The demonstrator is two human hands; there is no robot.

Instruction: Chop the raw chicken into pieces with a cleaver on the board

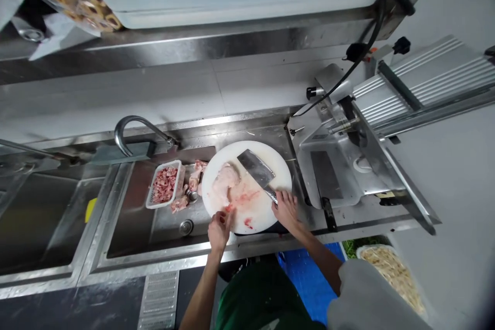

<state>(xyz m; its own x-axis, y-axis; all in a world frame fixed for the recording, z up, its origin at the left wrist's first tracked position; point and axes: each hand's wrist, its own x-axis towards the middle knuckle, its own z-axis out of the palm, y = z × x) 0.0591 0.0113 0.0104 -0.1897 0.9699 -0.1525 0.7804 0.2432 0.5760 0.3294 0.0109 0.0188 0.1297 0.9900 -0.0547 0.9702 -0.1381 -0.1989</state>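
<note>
A round white cutting board point(266, 219) lies over the right side of the sink, with red smears on it. On its left half rests a pale raw piece of meat that looks like a chicken leg point(226, 180). My left hand point(219, 229) is closed at the near, bloody end of this piece, its fingertips pinched together. My right hand point(286, 210) is wrapped round the handle of a cleaver point(255, 167). The cleaver's broad blade lies flat over the board, pointing away and to the left, just right of the meat.
A white basket of chopped meat point(164, 185) and raw meat pieces point(197, 175) sit in the sink point(135, 237). A curved faucet point(124, 134) rises behind. On the right stand a slicing machine point(386, 129) and a second cleaver point(327, 175). A steel shelf point(193, 44) hangs overhead.
</note>
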